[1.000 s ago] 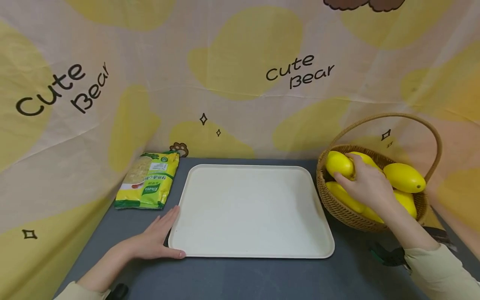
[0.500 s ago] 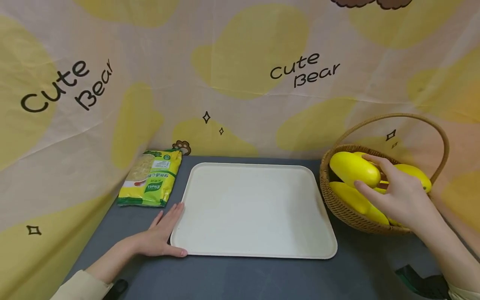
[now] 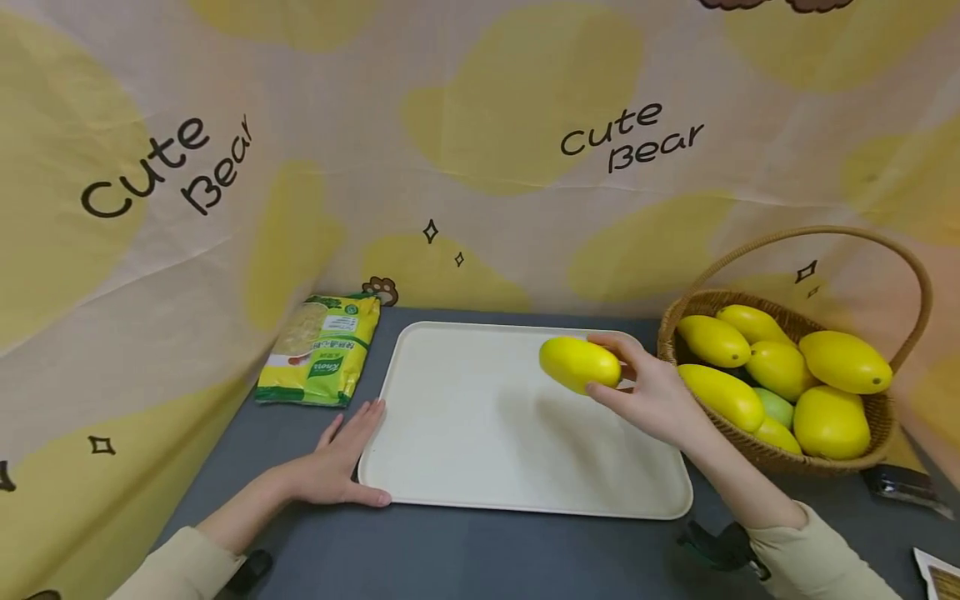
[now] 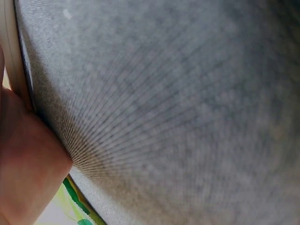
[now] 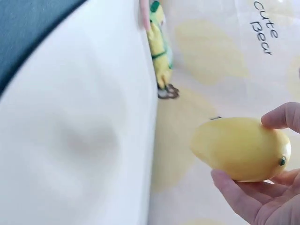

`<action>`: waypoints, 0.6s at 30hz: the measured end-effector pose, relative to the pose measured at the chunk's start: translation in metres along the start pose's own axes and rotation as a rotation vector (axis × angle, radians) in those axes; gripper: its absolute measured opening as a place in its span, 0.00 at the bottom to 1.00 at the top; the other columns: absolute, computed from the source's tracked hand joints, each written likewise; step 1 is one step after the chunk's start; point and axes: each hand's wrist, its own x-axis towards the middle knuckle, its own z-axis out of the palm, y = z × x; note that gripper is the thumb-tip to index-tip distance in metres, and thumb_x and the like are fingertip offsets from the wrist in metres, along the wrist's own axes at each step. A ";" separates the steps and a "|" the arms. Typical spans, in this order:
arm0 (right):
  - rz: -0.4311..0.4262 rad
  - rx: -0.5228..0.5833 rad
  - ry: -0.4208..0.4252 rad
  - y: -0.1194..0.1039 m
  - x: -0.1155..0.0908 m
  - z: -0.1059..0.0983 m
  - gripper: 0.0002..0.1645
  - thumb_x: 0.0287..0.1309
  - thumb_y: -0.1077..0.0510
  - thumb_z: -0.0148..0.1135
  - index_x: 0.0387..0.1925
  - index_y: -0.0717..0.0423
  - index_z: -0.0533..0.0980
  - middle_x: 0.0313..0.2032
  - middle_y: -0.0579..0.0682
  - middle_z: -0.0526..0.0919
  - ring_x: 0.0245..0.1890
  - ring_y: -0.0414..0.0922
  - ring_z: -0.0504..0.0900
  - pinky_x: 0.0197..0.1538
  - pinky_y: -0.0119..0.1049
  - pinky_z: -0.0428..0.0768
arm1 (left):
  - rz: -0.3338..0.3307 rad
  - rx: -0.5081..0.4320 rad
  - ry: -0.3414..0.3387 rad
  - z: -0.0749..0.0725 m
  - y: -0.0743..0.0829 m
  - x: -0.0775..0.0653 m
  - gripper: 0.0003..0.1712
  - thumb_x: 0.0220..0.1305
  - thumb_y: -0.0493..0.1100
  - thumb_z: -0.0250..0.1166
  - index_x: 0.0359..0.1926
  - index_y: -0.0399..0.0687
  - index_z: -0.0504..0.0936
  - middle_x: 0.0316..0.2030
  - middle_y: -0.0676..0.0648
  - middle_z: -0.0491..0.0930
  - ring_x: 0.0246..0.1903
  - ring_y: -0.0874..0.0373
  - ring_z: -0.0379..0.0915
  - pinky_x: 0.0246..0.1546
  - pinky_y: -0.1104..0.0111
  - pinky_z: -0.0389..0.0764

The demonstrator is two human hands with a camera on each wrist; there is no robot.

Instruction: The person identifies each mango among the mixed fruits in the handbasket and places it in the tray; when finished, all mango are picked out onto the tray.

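My right hand (image 3: 656, 400) pinches a yellow mango (image 3: 576, 364) between thumb and fingers, and holds it above the right half of a white tray (image 3: 465, 442). In the right wrist view the mango (image 5: 241, 149) shows a small dark stem end near the fingers. My left hand (image 3: 337, 462) rests against the tray's left edge, thumb at the front corner and fingers spread along the side. The left wrist view catches only part of that hand (image 4: 28, 159) beside the tray's rim. On the right stands a wicker basket (image 3: 780, 454) with several yellow mangoes (image 3: 843, 362) and something green (image 3: 776, 407) among them.
A green and yellow Knorr packet (image 3: 318, 350) lies left of the tray. The basket's tall handle (image 3: 817, 229) arches over the fruit. A dark packet (image 3: 903, 486) lies behind the basket's right side, another packet (image 3: 937, 575) at the right edge. A printed cloth (image 3: 480, 167) hangs behind.
My right hand has lifted the mango out of the basket and carried it left, over the tray. My left hand stays at the tray's edge. The head view has shifted slightly right.
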 end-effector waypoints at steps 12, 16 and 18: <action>-0.074 0.132 0.017 -0.004 0.056 0.105 0.36 0.48 0.61 0.75 0.60 0.57 0.72 0.54 0.53 0.80 0.49 0.50 0.80 0.43 0.39 0.83 | -0.007 0.003 -0.018 0.001 0.000 0.003 0.71 0.52 0.71 0.67 0.77 0.41 0.33 0.77 0.40 0.32 0.74 0.43 0.22 0.64 0.40 0.24; -0.099 0.138 0.026 -0.011 0.073 0.126 0.36 0.46 0.63 0.75 0.59 0.58 0.72 0.53 0.53 0.80 0.49 0.49 0.79 0.44 0.39 0.83 | -0.013 -0.001 -0.012 0.001 -0.001 0.002 0.71 0.51 0.71 0.67 0.77 0.41 0.33 0.77 0.41 0.32 0.74 0.43 0.22 0.64 0.39 0.24; -0.113 0.126 0.035 -0.014 0.080 0.134 0.36 0.46 0.64 0.75 0.59 0.58 0.73 0.53 0.54 0.80 0.49 0.49 0.79 0.44 0.39 0.83 | -0.017 -0.001 -0.009 0.001 -0.001 0.001 0.71 0.51 0.72 0.67 0.77 0.41 0.34 0.77 0.41 0.32 0.74 0.43 0.22 0.64 0.39 0.24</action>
